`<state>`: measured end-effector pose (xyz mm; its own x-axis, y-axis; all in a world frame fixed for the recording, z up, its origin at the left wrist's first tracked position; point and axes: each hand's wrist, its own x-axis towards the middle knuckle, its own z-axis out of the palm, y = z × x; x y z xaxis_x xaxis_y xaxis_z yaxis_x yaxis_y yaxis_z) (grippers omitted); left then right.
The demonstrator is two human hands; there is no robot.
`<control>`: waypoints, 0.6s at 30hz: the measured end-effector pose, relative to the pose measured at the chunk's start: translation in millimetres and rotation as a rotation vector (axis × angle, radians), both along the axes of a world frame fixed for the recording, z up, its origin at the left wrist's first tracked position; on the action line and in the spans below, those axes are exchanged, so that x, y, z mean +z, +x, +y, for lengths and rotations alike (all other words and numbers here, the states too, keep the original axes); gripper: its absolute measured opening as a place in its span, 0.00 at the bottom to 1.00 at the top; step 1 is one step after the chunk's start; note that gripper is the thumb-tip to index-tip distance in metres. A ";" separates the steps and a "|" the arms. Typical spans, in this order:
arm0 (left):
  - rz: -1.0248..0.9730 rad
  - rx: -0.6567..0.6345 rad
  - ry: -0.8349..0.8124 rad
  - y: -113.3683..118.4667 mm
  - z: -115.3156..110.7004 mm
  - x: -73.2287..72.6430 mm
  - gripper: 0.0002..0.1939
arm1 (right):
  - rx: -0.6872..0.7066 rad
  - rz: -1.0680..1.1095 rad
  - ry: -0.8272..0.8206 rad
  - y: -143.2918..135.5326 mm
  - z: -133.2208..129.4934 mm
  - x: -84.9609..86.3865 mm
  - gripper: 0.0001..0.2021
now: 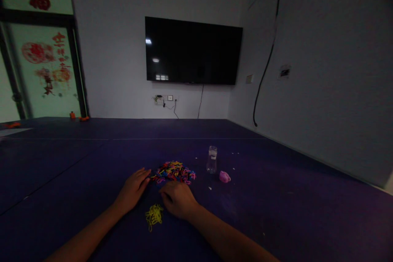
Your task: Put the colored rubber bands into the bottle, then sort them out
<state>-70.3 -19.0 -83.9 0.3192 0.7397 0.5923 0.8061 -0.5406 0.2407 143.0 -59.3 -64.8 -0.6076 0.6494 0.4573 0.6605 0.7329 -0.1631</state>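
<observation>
A heap of small multicoloured bands (175, 171) lies on the dark purple table (260, 213). At the heap's left edge rests my left hand (133, 190), its fingers extended and touching the bands' side. My right hand (178, 198) is at the near edge of the heap with its fingers curled down; whatever its fingertips hold, if anything, is hidden. Nearer to me, between my forearms, is a smaller loose pile of yellow-green bands (154, 215). To the right of the heap stands a clear open bottle (211, 159), with a pink cap (224, 177) beside it.
Small white scraps (210, 188) are scattered around the bottle. Orange objects (72, 115) sit at the table's far left edge. A television (193, 51) hangs on the back wall, and a black cable (266, 67) runs down the right wall.
</observation>
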 end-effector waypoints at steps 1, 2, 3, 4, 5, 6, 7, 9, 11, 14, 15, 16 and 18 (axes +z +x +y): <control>0.002 0.018 -0.003 -0.8 0.8 -0.9 0.22 | 0.002 0.000 0.008 0.1 0.1 -0.2 0.11; 0.009 0.031 -0.010 -1.5 1.7 -1.9 0.22 | 0.004 -0.001 0.015 0.3 0.1 -0.4 0.11; 0.021 0.040 -0.018 -2.2 2.5 -2.8 0.22 | 0.005 -0.002 0.021 0.4 0.1 -0.5 0.11; 0.033 0.047 -0.026 -2.8 3.1 -3.6 0.22 | 0.006 -0.002 0.025 0.5 0.1 -0.5 0.11; 0.046 0.048 -0.031 -3.2 3.4 -4.2 0.22 | 0.007 -0.004 0.030 0.6 0.1 -0.6 0.11; 0.058 0.043 -0.032 -3.3 3.4 -4.4 0.22 | 0.008 -0.006 0.032 0.6 0.1 -0.6 0.11; 0.070 0.028 -0.030 -3.2 2.9 -4.4 0.22 | 0.007 -0.008 0.033 0.5 0.1 -0.6 0.11; 0.097 -0.025 -0.031 -2.4 1.1 -3.6 0.21 | 0.003 -0.012 0.029 0.4 0.4 -0.8 0.11; 0.131 -0.087 -0.056 -1.3 -1.1 -3.0 0.21 | 0.003 -0.016 0.023 0.3 0.8 -1.1 0.10; 0.164 -0.122 -0.122 -0.7 -2.3 -3.9 0.21 | 0.006 -0.014 0.031 0.3 1.0 -1.6 0.10; 0.167 -0.121 -0.139 -0.7 -2.0 -4.6 0.21 | 0.008 -0.015 0.036 0.3 1.0 -1.7 0.10; 0.167 -0.118 -0.152 -0.9 -1.4 -5.4 0.21 | 0.009 -0.017 0.041 0.3 0.9 -1.8 0.10; 0.164 -0.115 -0.169 -1.3 0.1 -6.5 0.21 | 0.013 -0.021 0.045 0.4 0.8 -1.9 0.10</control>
